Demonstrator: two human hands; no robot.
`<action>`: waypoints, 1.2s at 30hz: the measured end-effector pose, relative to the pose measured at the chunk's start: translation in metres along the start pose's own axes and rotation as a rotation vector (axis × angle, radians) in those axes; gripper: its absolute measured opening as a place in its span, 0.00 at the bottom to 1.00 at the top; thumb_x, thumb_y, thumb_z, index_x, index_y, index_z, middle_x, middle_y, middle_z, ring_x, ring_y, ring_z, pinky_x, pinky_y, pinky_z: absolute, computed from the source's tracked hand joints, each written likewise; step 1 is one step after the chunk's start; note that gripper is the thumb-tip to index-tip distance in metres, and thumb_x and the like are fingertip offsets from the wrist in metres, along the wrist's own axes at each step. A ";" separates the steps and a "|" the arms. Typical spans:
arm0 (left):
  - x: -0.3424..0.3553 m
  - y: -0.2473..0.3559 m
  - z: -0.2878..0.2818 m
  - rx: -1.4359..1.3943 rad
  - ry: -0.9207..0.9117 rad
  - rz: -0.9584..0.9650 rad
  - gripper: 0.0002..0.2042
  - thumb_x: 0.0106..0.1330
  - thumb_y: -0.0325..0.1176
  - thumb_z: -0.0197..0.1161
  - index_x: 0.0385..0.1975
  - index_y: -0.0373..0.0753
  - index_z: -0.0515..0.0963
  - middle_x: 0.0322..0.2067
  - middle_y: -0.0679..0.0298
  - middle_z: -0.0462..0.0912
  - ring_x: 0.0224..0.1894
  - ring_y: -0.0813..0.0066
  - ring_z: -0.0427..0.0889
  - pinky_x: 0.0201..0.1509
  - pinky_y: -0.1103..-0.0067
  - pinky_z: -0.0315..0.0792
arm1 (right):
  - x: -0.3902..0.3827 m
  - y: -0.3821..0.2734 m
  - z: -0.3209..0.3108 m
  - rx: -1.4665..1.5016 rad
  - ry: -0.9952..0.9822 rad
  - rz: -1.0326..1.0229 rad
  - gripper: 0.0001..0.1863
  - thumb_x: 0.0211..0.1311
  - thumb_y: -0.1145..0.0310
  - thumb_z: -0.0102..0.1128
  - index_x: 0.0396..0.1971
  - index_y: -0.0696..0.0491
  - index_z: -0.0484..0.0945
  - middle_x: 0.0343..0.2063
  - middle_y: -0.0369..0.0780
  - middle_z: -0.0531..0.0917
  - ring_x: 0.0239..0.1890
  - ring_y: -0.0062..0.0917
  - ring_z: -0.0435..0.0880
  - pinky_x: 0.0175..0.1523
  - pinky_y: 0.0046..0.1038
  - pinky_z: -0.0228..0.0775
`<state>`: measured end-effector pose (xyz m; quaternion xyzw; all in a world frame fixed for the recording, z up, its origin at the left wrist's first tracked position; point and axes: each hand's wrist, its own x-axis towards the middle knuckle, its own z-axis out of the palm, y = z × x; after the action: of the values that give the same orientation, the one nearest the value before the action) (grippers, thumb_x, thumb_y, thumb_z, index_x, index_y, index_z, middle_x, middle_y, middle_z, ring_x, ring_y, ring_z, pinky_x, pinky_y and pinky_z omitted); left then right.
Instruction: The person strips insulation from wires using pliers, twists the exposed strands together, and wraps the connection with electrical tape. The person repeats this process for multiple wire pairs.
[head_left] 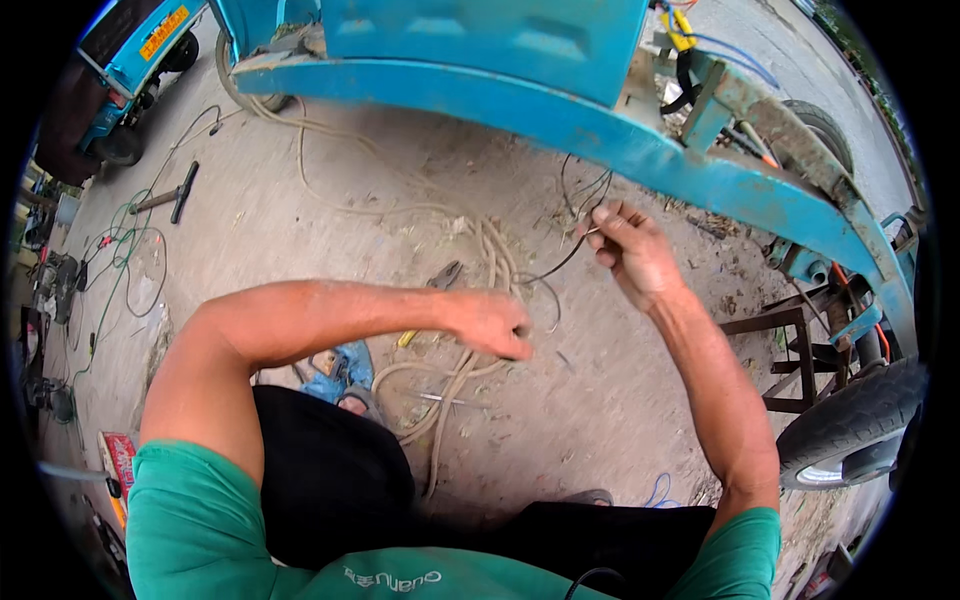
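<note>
Right hand [640, 248] pinching a black wire [567, 263] near a blue frame [480, 95], wire trailing toward tan rope [492, 250] on dirt, left hand [492, 323] curled, cannot tell if holding anything, pliers [446, 274] just beyond its wrist.

Parked vehicle: a blue metal-bodied vehicle [135, 62] with black tyres and an orange rectangular plate [163, 33] stood at the upper left.
Hammer: a hammer with a dark metal head and brown handle [183, 194] lay on the ground near it.
Cable: a thin green cable [121, 262] trailed in loose curves down the left side.
Bucket: a small whitish bucket [67, 209] sat by the far-left clutter.
Box: a red box [120, 455] showed at the lower left.
Wire: a thin blue wire [660, 490] lay loosely looped at the lower right.
Ground: dusty, grey-brown earth [620, 430].
</note>
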<state>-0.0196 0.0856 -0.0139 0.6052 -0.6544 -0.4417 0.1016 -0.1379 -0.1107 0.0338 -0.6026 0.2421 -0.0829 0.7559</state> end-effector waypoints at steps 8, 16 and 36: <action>-0.004 -0.075 0.019 0.103 0.107 -0.203 0.24 0.56 0.47 0.61 0.44 0.32 0.78 0.39 0.44 0.83 0.46 0.47 0.82 0.52 0.62 0.74 | -0.003 0.002 -0.009 0.061 0.057 -0.039 0.08 0.66 0.63 0.63 0.35 0.50 0.76 0.25 0.29 0.76 0.27 0.10 0.72 0.28 0.16 0.60; 0.002 -0.109 0.064 0.165 0.058 -0.223 0.25 0.57 0.45 0.61 0.50 0.32 0.75 0.48 0.41 0.77 0.53 0.45 0.77 0.56 0.61 0.71 | -0.010 -0.017 -0.001 0.048 0.084 -0.031 0.08 0.70 0.65 0.56 0.39 0.54 0.78 0.32 0.31 0.80 0.28 0.10 0.72 0.28 0.14 0.60; 0.022 0.000 -0.055 -0.073 0.503 0.060 0.13 0.64 0.37 0.61 0.40 0.33 0.80 0.31 0.55 0.84 0.34 0.65 0.82 0.41 0.69 0.76 | -0.009 -0.007 -0.024 -0.019 0.118 0.002 0.10 0.70 0.63 0.56 0.42 0.52 0.80 0.33 0.29 0.82 0.29 0.10 0.74 0.31 0.15 0.61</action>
<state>0.0116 0.0409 0.0095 0.6723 -0.6098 -0.2975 0.2960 -0.1558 -0.1293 0.0390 -0.6037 0.2874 -0.1153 0.7346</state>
